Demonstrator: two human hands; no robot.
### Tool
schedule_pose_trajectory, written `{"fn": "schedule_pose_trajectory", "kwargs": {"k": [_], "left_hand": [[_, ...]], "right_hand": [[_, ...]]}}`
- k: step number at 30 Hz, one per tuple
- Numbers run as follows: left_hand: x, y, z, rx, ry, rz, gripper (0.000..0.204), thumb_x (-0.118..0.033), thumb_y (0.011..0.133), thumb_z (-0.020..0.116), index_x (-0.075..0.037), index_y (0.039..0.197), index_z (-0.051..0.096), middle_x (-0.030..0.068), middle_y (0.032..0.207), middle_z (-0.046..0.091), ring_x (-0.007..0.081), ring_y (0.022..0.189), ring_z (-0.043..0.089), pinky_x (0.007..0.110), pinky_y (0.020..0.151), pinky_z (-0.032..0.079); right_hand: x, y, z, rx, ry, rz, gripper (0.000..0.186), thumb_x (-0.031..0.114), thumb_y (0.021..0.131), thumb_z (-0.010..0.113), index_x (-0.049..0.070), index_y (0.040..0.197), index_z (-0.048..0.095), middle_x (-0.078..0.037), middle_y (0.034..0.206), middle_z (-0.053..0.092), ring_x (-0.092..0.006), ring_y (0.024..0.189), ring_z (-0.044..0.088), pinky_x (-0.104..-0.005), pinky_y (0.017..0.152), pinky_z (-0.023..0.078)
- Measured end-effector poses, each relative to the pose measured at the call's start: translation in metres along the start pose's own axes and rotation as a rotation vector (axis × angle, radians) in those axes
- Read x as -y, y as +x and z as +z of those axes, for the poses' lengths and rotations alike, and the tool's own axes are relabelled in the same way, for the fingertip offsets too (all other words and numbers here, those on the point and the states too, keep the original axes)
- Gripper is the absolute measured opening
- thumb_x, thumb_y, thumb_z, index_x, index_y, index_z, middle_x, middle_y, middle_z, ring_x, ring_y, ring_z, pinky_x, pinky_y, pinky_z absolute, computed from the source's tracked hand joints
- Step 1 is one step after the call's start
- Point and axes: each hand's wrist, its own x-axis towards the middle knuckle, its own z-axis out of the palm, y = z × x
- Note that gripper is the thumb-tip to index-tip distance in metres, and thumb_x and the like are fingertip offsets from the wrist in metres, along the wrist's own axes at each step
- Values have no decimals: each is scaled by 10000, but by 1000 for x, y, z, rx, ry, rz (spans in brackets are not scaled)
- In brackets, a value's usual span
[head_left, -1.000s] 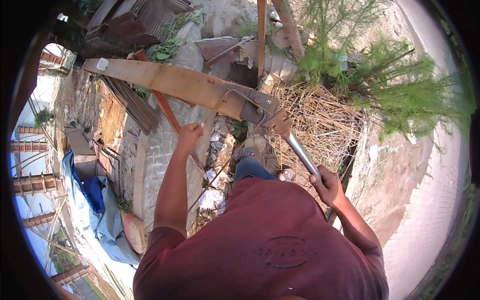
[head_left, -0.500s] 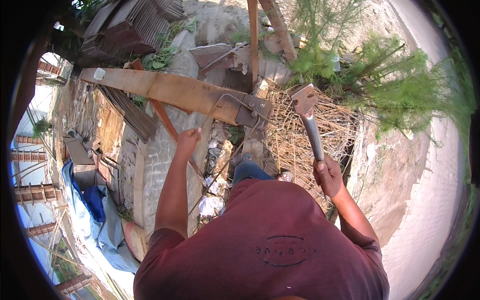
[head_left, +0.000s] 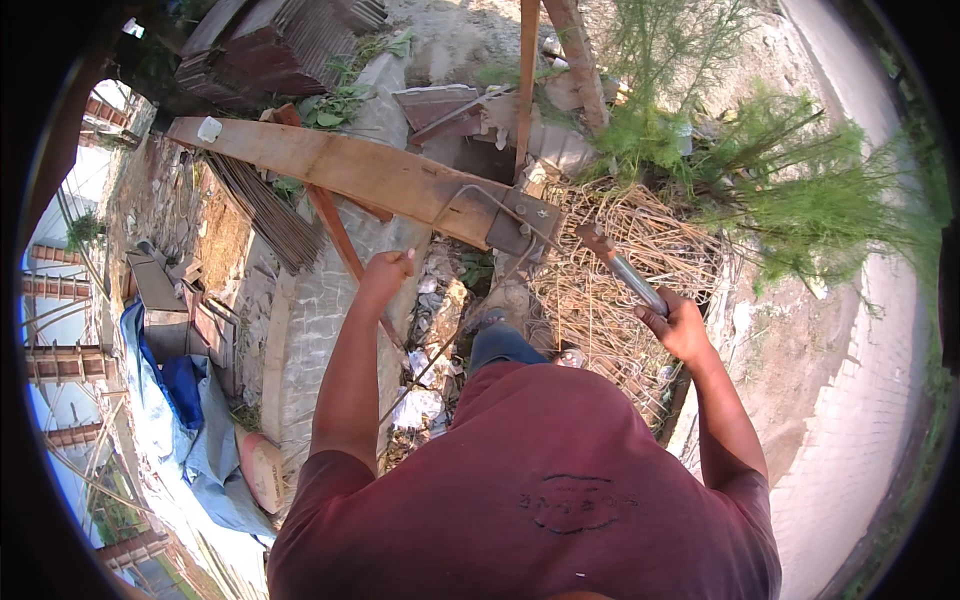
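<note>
My right hand [head_left: 672,327] grips a shiny metal bar [head_left: 630,275] with a rusty flat head [head_left: 595,240], which is near, right of, the end of a rusty wooden plank [head_left: 330,160]. That end carries a dark metal plate [head_left: 508,235] with bolt heads, and a bent rod [head_left: 498,200] lies over it. My left hand [head_left: 388,268] is closed below the plank, its fingertips near the rod's line; what it holds is unclear. Another thin rod [head_left: 435,352] slants down beside my leg.
Tangled rusty rods [head_left: 610,305] cover the ground ahead-right, beside green branches [head_left: 790,200]. Upright timbers [head_left: 528,90] stand beyond. Corrugated sheets [head_left: 260,50] are stacked at the back left, blue tarp [head_left: 200,440] lies left, and a paved edge [head_left: 850,420] runs along the right.
The metal bar swung upright, away from the plank's end, and has now tipped back toward it. My right hand has moved slightly up and right. My left hand stays closed.
</note>
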Motion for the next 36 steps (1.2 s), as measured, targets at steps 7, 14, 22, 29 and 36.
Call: {"fn": "schedule_pose_trajectory", "kwargs": {"k": [7, 14, 22, 29, 36], "left_hand": [[5, 4, 1, 8, -19, 16, 446, -373, 891, 593, 6, 657, 593, 30, 538, 471, 134, 519, 410, 321, 528, 353], [8, 5, 5, -10, 10, 41, 448, -368, 883, 601, 6, 638, 566, 59, 539, 461, 157, 521, 409, 338, 534, 363], [-4, 0, 0, 5, 26, -16, 434, -386, 877, 603, 20, 724, 621, 91, 570, 511, 176, 546, 470, 352, 557, 398], [-6, 0, 0, 11, 8, 26, 417, -363, 880, 602, 24, 727, 629, 82, 601, 552, 176, 561, 492, 355, 572, 411], [6, 5, 2, 8, -20, -11, 427, -369, 871, 618, 15, 685, 611, 67, 568, 522, 159, 548, 460, 343, 557, 394]], "right_hand": [[10, 103, -45, 125, -777, -176, 380, 466, 765, 656, 94, 743, 586, -138, 640, 609, -352, 605, 603, -440, 581, 477], [1, 186, -60, 149, -889, -597, 154, 234, 696, 656, 114, 704, 560, -99, 584, 581, -320, 566, 603, -430, 529, 486], [28, 237, -59, 145, -855, -942, 98, 82, 661, 587, 109, 680, 494, -46, 526, 491, -208, 505, 513, -370, 484, 472], [12, 209, -52, 78, -841, -730, 82, 95, 667, 601, 103, 730, 548, -80, 601, 575, -265, 599, 608, -408, 597, 506], [-31, 228, -101, -37, -943, -548, 108, 135, 656, 609, 90, 739, 557, -126, 690, 604, -334, 729, 612, -435, 679, 496]]}}
